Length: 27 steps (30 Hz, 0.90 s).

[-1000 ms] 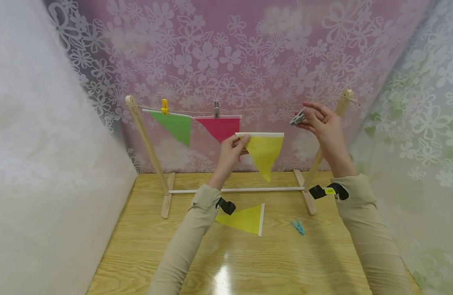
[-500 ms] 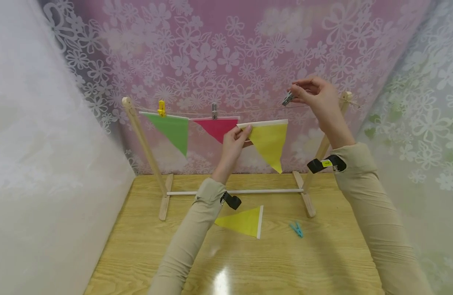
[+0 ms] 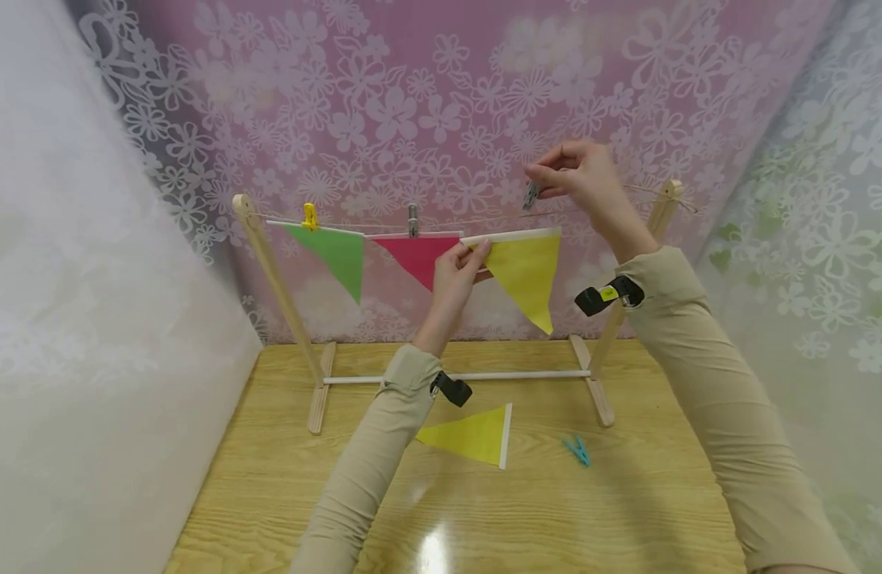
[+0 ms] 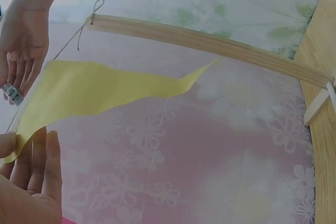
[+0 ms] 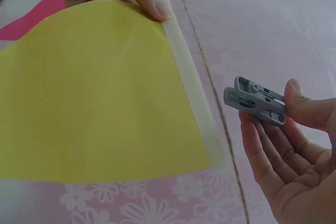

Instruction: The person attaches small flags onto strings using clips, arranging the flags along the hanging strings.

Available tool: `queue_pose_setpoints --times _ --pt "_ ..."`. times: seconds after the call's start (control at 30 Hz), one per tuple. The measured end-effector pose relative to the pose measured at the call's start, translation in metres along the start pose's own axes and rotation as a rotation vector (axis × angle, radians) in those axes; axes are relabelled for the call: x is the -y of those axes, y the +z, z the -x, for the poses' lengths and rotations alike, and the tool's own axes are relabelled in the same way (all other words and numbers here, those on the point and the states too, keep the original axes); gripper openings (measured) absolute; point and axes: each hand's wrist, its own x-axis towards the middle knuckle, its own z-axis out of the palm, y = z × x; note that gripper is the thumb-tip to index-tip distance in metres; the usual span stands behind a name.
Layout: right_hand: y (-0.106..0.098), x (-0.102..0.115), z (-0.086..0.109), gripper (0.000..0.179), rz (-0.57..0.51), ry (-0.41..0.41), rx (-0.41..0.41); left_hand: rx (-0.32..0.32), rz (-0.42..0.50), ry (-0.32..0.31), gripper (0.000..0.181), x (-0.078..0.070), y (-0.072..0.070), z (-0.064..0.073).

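My left hand pinches a yellow triangular flag by the left end of its white top edge, just in front of the twine. Above the flag's right half, my right hand holds a grey clothespin between thumb and fingers, its nose toward the twine but apart from it. A pink flag hangs left of the yellow one under a grey clothespin. Farther left a green flag hangs from a yellow clothespin.
Two wooden posts carry the twine, joined low down by a white rod. On the wooden table lie another yellow flag and a blue clothespin. A flowered pink backdrop stands behind.
My left hand has raised the yellow flag up to the twine. My right hand has moved up and left with the grey clothespin, which now points down over the twine.
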Motion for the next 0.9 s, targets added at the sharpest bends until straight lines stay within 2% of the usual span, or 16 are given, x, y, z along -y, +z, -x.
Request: queue_pose_setpoints --times 0.33,0.53,0.9 --pt "0.011 -0.008 0.001 0.018 0.075 0.076 0.066 0.009 0.001 -0.008 0.030 -0.001 -0.002 0.003" --pt "0.013 -0.012 0.005 0.021 0.147 0.051 0.146 0.025 0.003 -0.013 0.031 0.000 -0.004 0.003" --pt "0.015 -0.015 0.005 0.027 0.191 0.092 0.169 0.010 0.000 -0.020 0.031 0.003 -0.002 0.000"
